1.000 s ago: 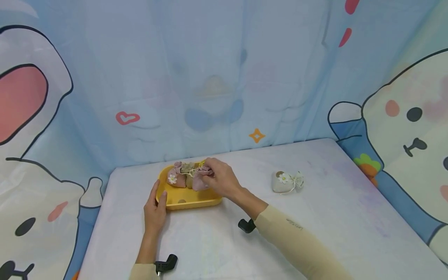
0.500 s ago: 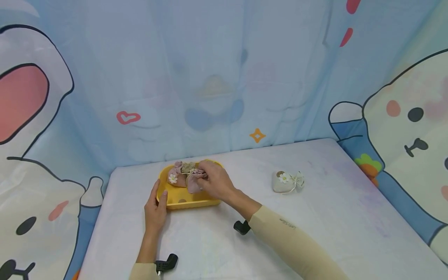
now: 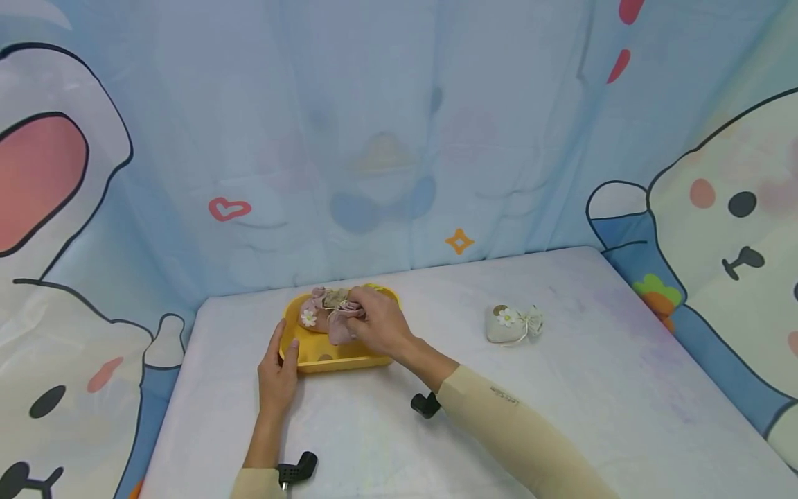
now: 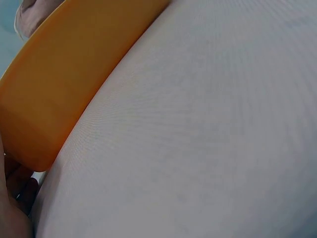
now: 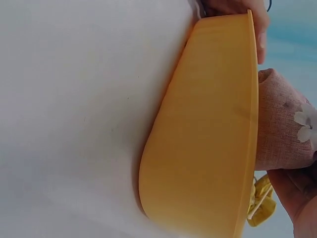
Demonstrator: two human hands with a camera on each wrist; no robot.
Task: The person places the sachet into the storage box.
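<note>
Fingers (image 3: 275, 341) of the left hand (image 3: 277, 381) grip the near-left corner of a yellow tray (image 3: 345, 364); over the tray, the right hand (image 3: 383, 323) pinches a mauve pouch (image 3: 340, 328), which could snag a brownish pouch (image 3: 318, 320) or, loosely held, drop. Right of the tray lies a pale pouch (image 3: 514, 327).

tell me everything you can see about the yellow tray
The yellow tray has rounded corners, a thin rim and smooth walls that look like plastic. It sits upright on the pale tabletop. The left hand holds its left end, while the right hand is over its right part. A pinkish pouch lies inside, and a round brownish spot shows near the front.
</note>
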